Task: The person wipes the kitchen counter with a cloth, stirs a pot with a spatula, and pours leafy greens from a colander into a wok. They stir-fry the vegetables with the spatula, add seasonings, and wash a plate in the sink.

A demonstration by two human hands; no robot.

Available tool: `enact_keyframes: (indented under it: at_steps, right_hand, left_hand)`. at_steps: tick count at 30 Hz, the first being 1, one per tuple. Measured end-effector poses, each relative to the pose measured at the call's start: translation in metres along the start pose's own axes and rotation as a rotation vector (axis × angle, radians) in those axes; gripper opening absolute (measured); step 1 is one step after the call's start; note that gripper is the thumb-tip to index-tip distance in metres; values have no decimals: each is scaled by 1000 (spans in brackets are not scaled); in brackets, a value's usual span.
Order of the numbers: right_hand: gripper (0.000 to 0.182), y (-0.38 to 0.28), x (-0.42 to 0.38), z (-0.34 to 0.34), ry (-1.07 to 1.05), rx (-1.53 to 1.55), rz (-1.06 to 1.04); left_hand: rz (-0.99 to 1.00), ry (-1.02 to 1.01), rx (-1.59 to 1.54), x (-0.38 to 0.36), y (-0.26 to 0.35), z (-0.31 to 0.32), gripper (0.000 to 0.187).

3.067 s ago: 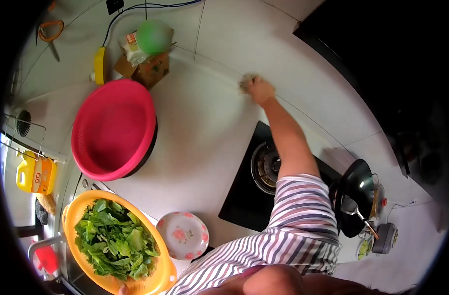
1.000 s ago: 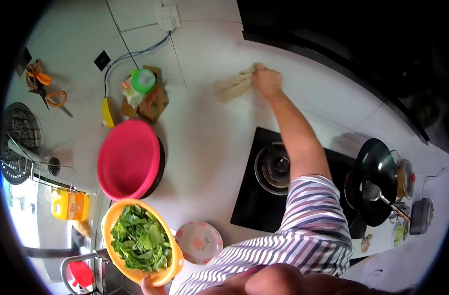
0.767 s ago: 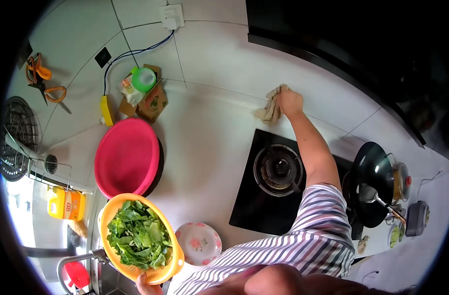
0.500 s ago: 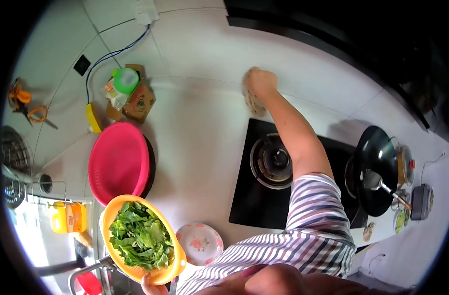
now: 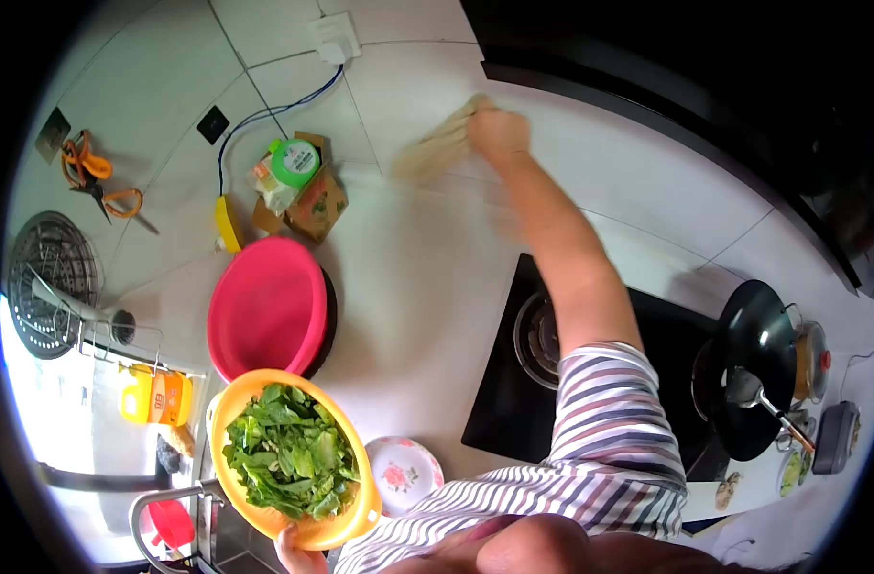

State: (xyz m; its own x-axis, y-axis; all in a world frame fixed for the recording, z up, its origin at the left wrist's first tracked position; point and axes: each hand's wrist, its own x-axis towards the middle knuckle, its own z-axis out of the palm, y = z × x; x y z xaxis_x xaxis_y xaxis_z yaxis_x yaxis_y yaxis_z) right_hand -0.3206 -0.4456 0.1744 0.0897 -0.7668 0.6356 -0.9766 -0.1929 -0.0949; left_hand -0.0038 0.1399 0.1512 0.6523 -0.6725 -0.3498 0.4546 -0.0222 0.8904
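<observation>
Head view. Right hand (image 5: 499, 132) reaches out at full arm's length, grip clenched on a beige cloth (image 5: 435, 146). The cloth trails left of the fingers, pressed flat against the white wall tile just above the desk's back edge; it is motion-blurred. Left hand (image 5: 298, 553) sits at the desk's near edge, fingers grasping the lower rim of an orange colander (image 5: 359, 521) filled with leafy greens (image 5: 289, 462). The colander is well apart from the cloth. A pink basin (image 5: 270, 306) lies just behind the colander, and a floral plate (image 5: 404, 474) just beside it on the right. The black stove (image 5: 513, 402) sits under the right arm; the wok (image 5: 753, 368) stands at the desk's right end.
</observation>
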Motion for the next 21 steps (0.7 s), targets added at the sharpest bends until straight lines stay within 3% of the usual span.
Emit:
enact_keyframes:
  at_steps: [3,5,6,8,9,10,11,12,14,15,16,17,18,21]
  right_hand:
    - [25,40,-15,-58,29,-81,112]
    - [22,62,-29,-89,58,-90,111]
    - [22,67,-32,-101,51,-101,107]
    - [29,68,-36,-134,-12,131,472]
    - [29,71,-37,-127,1,119,474]
    - [30,82,-40,-107,1,362,428]
    - [31,74,-48,-124,6,596,382]
    - [31,56,-62,-130,-26,688,556]
    - [32,16,-91,-142,-59,884,659]
    - [31,-5,-110,-137,14,803,637]
    - [32,-19,-129,-132,-52,434,467]
    - [34,-23,-150,-90,-174,579,507]
    - [38,-48,-183,-92,-261,662,523]
    - [30,-106,-295,-109,-496,477,382]
  left_hand:
    - [-3,121,3,-3,6,-1,42]
    - [-16,83,21,-3,6,-15,38]
    - [-43,29,-32,11,-15,-54,36]
    - [-53,4,-74,7,-12,-60,36]
    - [-54,-16,-113,5,-11,-63,35]
    - [-74,-40,-105,1,-8,-67,35]
    - [-84,-73,-109,-1,-9,-72,35]
    - [-90,-62,-130,-3,-11,-80,34]
    - [-101,-106,-139,7,-27,-114,37]
    - [-115,-154,-131,11,-35,-138,37]
    - [-202,-163,-156,15,-42,-160,45]
    - [-284,-157,-176,13,-41,-173,53]
    - [-335,-236,-69,-2,-29,-172,30]
    - [-405,-160,-50,-24,-11,-183,27]
